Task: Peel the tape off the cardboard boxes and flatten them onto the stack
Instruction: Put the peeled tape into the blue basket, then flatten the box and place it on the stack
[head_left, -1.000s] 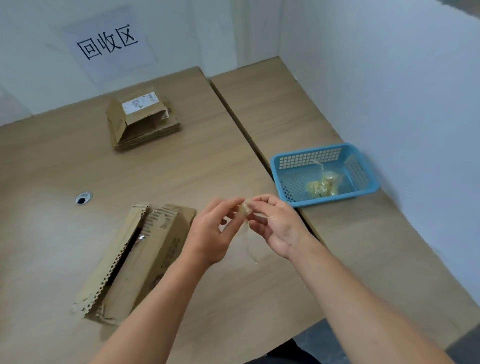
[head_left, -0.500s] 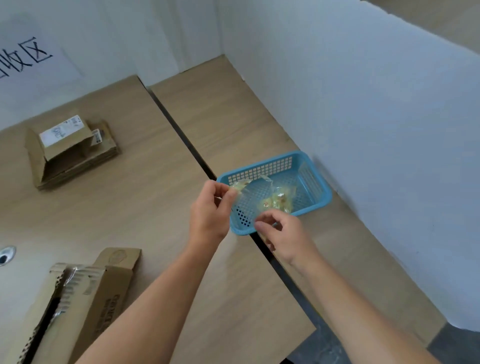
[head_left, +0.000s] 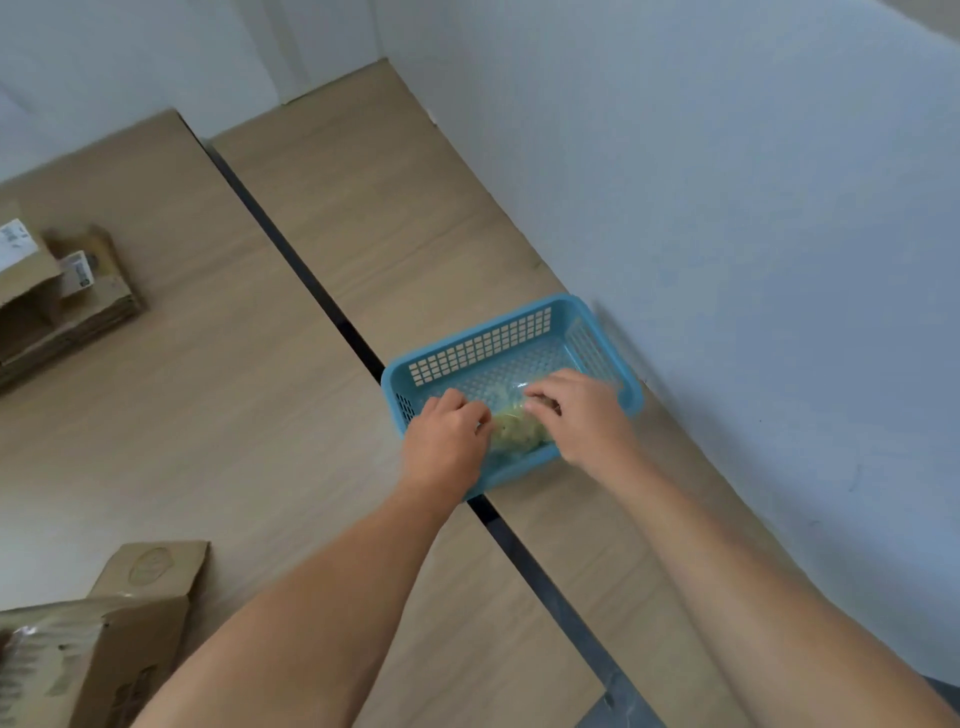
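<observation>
Both my hands reach into the blue basket (head_left: 478, 340) on the right-hand table. My left hand (head_left: 448, 437) has its fingers curled at the near left side of a wad of yellowish clear tape (head_left: 519, 434) and pinches tape there. My right hand (head_left: 584, 415) curls its fingertips down onto the wad's right side. A partly opened cardboard box (head_left: 109, 644) lies at the bottom left, with shiny tape on its torn edge. The stack of flattened boxes (head_left: 78, 306) lies at the far left, cut off by the frame edge.
Two wooden tables meet at a dark gap (head_left: 332, 312) that runs diagonally under the basket. A white wall (head_left: 753, 260) stands close behind the basket on the right. The right table's front edge is at the bottom right.
The view swung right. My left hand carried the tape piece from above the basket rim down into the basket, and my right hand moved in from the near edge onto the wad.
</observation>
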